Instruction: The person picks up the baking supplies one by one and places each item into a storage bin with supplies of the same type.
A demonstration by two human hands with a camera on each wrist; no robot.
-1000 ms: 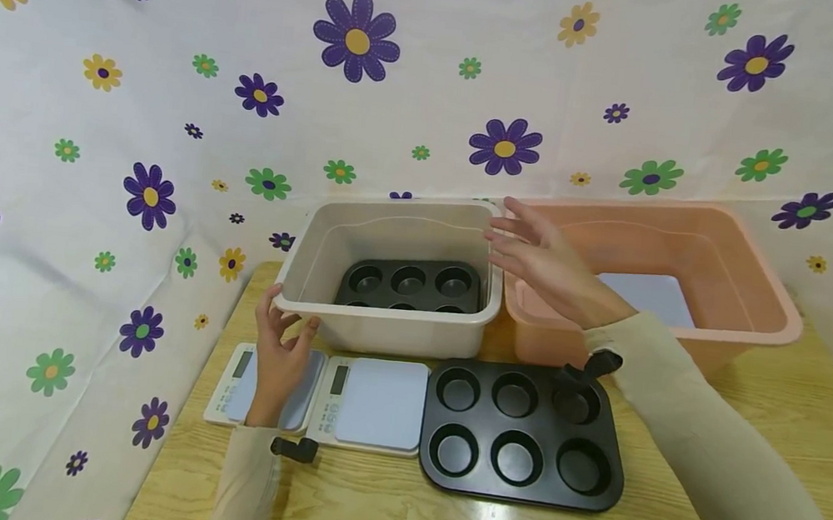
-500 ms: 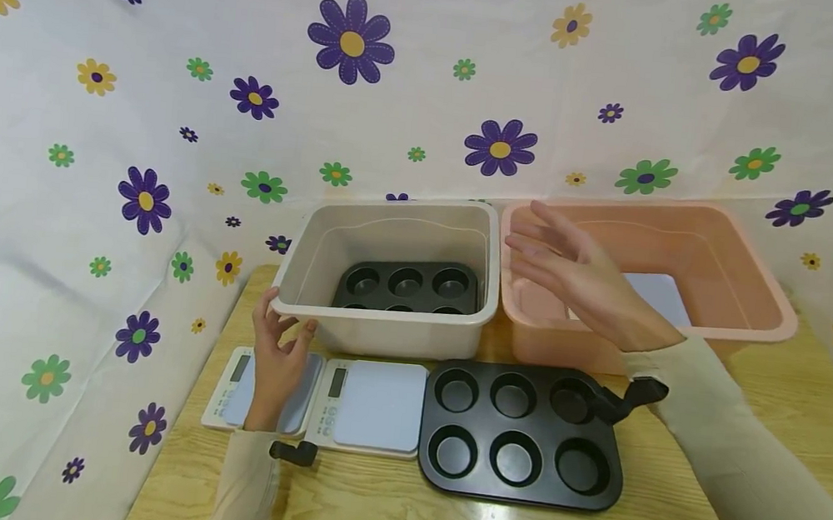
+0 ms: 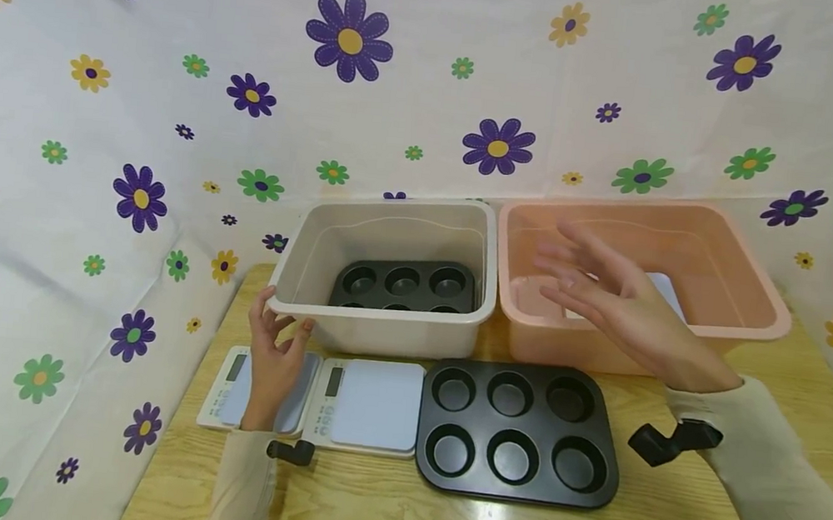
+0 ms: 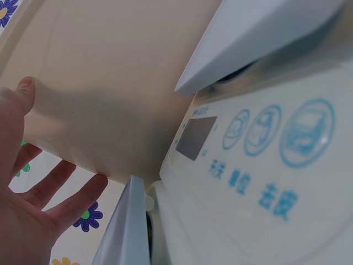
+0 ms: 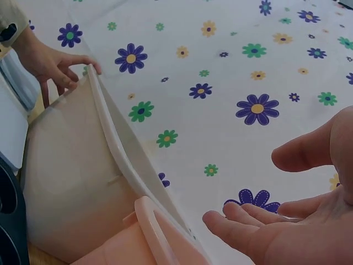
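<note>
My left hand (image 3: 274, 372) grips the front left corner of a cream plastic bin (image 3: 409, 336), with the thumb on the front wall and fingers round the side. Inside that bin lies a black muffin tin (image 3: 384, 280). The right hand (image 3: 623, 301) is over the left part of a peach plastic bin (image 3: 753, 284), fingers stretched, holding nothing. Partly hidden behind it, a white flat-topped item (image 3: 665, 291) lies in the peach bin. The right wrist view shows the cream bin (image 5: 77, 165) and peach bin (image 5: 110, 248) side by side.
Two white kitchen scales, a left one (image 3: 223, 392) and a right one (image 3: 377, 404), lie before the cream bin. Beside them is another muffin tin (image 3: 477, 412) on the wooden table (image 3: 377, 507). A flower-print cloth (image 3: 401, 108) hangs behind.
My right hand has moved to the right, from the rim between the bins to over the peach bin. The left hand stays at the cream bin's corner.
</note>
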